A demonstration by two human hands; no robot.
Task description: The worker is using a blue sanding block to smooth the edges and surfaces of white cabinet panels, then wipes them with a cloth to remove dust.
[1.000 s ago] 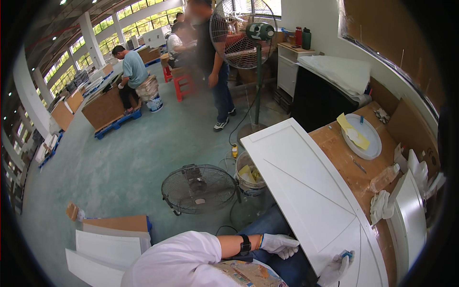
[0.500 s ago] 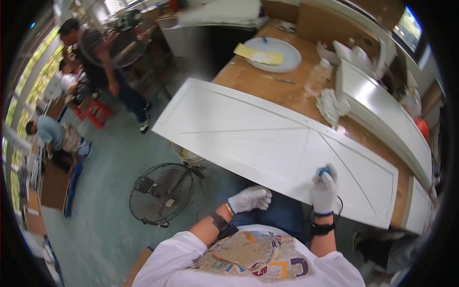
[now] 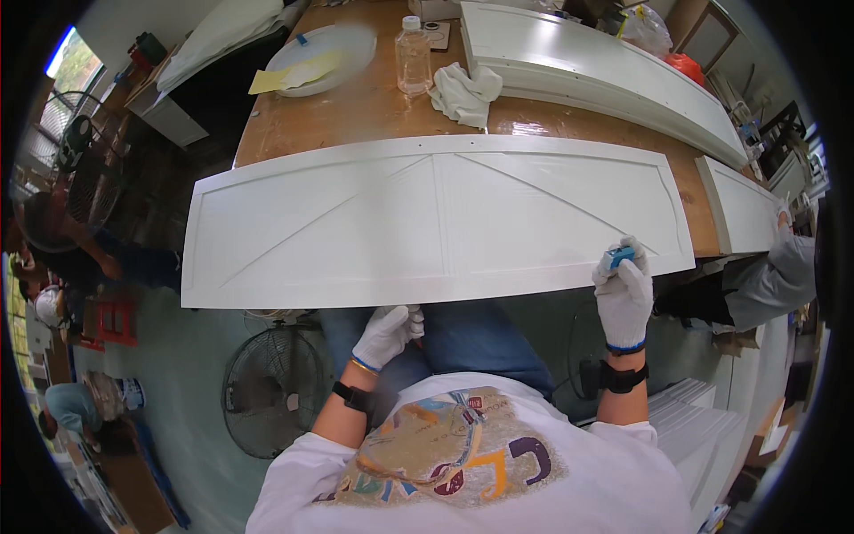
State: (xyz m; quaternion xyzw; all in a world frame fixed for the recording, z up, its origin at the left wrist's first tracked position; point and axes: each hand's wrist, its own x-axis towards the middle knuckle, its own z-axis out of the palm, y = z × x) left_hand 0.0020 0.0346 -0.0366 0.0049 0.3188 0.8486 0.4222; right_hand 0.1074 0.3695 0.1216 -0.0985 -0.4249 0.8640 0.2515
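Note:
A long white panel (image 3: 356, 231) with raised border strips and slanting grooves lies across the front of the wooden table, its near edge jutting out over my lap. Over its near right corner, my white-gloved right hand (image 3: 624, 294) pinches a small blue block (image 3: 621, 256) between thumb and fingers. I cannot tell whether the block touches the panel. My white-gloved left hand (image 3: 388, 336) is curled into a loose fist just below the panel's near edge, with nothing seen in it.
Behind the panel, the wooden table (image 3: 356, 120) carries a clear bottle (image 3: 413, 58), a crumpled white cloth (image 3: 465, 93), a round white lid (image 3: 356, 44) with yellow paper (image 3: 294, 73), and stacked white panels (image 3: 605, 71). A floor fan (image 3: 271, 387) stands left. A person in grey (image 3: 769, 280) is at right.
My view has swung to the right, so the panel now lies nearly level across it. My right hand, still holding the blue block, has moved toward the panel's right end.

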